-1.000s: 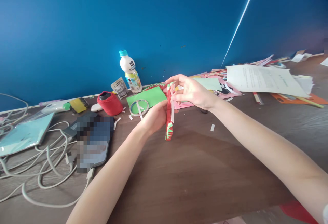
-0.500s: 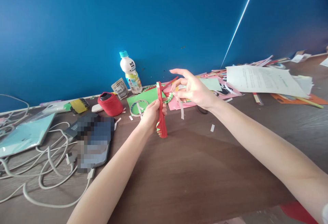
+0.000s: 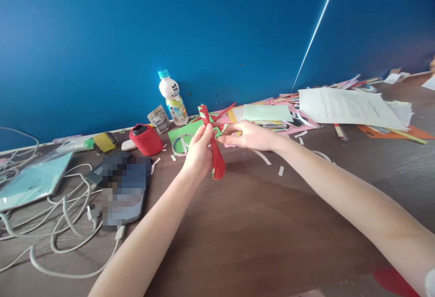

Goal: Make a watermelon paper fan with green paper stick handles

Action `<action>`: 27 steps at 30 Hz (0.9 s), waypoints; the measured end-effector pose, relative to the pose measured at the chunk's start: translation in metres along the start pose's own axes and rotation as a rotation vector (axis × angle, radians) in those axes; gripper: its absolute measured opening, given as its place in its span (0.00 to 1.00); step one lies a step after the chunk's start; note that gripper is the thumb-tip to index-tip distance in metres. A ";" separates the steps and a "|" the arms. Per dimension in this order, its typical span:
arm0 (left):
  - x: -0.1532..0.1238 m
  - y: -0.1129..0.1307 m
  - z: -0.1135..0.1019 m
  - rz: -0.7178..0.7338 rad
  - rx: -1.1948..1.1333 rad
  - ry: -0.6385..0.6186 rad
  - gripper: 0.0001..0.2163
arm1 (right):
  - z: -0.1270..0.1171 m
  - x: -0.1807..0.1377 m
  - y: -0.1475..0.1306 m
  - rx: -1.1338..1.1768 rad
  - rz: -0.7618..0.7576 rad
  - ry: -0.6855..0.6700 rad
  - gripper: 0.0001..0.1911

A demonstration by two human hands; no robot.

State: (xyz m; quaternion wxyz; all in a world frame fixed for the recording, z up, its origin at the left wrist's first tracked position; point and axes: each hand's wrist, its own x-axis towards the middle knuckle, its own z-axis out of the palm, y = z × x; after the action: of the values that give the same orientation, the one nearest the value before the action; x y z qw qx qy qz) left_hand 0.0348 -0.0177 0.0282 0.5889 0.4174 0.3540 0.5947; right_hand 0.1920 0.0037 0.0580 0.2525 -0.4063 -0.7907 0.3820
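1. Red paper (image 3: 219, 165), head view: best pinched firmly around the middle, pleats squared, with only light pressure from the opposite side to avoid stray creases.
2. Clamped in the left hand (image 3: 199, 154), tilted, fanned end over the surface (image 3: 272, 220).
3. Just beside the right hand (image 3: 251, 136), fingertips close together; unclear whether gripping.

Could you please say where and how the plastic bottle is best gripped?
I'd suggest gripping the plastic bottle at its narrowed waist, from the front right: it stands cap up, with the blue wall behind and a packet close on its left.
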 end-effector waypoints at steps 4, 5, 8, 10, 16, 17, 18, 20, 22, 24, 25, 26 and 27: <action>-0.003 0.005 0.005 -0.043 -0.042 -0.058 0.08 | 0.008 0.000 -0.003 -0.028 -0.080 -0.100 0.13; -0.004 0.005 0.006 -0.045 -0.038 -0.062 0.09 | 0.008 0.000 -0.003 -0.037 -0.098 -0.111 0.12; -0.004 0.007 0.007 -0.009 -0.040 -0.038 0.08 | 0.009 0.000 -0.003 -0.017 -0.089 -0.105 0.11; -0.004 0.008 0.007 -0.001 -0.072 -0.027 0.07 | 0.009 0.000 -0.002 0.020 -0.068 -0.094 0.12; -0.006 0.010 0.008 0.017 -0.094 -0.100 0.07 | 0.012 0.002 0.003 0.062 -0.156 -0.082 0.11; -0.007 0.010 0.008 0.032 -0.086 -0.107 0.07 | 0.012 0.002 0.003 0.068 -0.155 -0.075 0.11; -0.007 0.011 0.008 0.042 -0.075 -0.113 0.07 | 0.012 0.002 0.004 0.066 -0.147 -0.068 0.10; -0.007 0.012 0.008 0.049 -0.043 -0.119 0.07 | 0.011 0.002 0.003 0.047 -0.127 -0.058 0.10; -0.006 0.014 0.007 0.061 -0.015 -0.112 0.07 | 0.010 0.001 0.002 0.018 -0.099 -0.046 0.10; -0.005 0.017 0.006 0.069 0.003 -0.091 0.07 | 0.008 0.000 0.000 -0.019 -0.066 -0.039 0.11; -0.004 0.018 0.005 0.065 0.006 -0.075 0.07 | 0.007 -0.001 -0.001 -0.041 -0.049 -0.039 0.12; -0.003 0.020 0.004 0.057 0.005 -0.054 0.07 | 0.006 -0.001 -0.002 -0.069 -0.032 -0.041 0.12; -0.002 0.022 0.003 0.047 0.004 -0.030 0.08 | 0.004 -0.002 -0.004 -0.097 -0.020 -0.047 0.12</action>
State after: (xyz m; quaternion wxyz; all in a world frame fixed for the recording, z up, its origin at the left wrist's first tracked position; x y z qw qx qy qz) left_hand 0.0286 -0.0207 0.0491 0.5791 0.4359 0.3364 0.6012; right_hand 0.1883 -0.0006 0.0584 0.2178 -0.4011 -0.8180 0.3499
